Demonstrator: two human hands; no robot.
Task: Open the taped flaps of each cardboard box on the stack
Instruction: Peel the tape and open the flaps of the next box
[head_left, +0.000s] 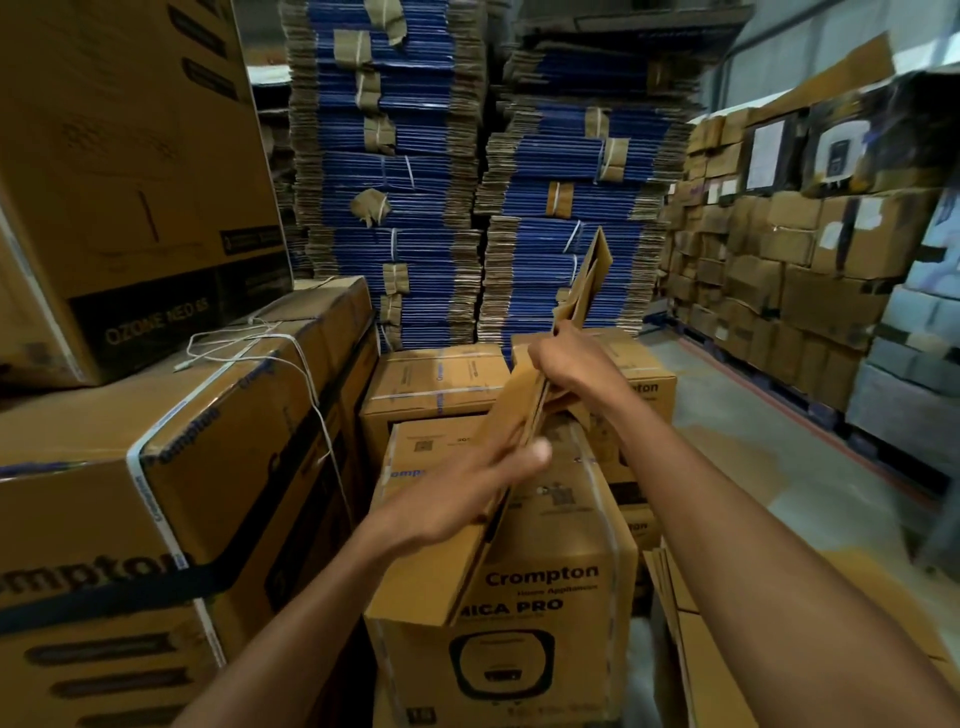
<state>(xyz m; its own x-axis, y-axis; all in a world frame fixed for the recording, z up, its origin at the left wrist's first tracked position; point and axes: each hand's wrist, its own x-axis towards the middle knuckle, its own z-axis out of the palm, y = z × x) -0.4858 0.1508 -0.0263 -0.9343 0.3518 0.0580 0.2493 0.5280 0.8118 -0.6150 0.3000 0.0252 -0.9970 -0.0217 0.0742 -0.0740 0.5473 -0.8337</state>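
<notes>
Nearest the camera stood the MICA PRO box (545, 587), top box of the stack, its upper edge level with the left hand (457, 509). That hand lay on the near face of a tilted bundle of cardboard sheets (589, 280) rising from the box's top. It was blurred, but its fingers looked stretched out and close together, not curled. Just beyond, above the box's far edge, the right hand (566, 364) pinched the bundle's edge with curled fingers. The step in hand seemed to be working flap cardboard up and away from the box. Whether the sheets were its own flaps or loose pieces could not be told. Next, the top would need spreading fully. Behind the box sat more sealed boxes (436, 384) awaiting the same work, and beyond those, bundled blue cartons (395, 171).
</notes>
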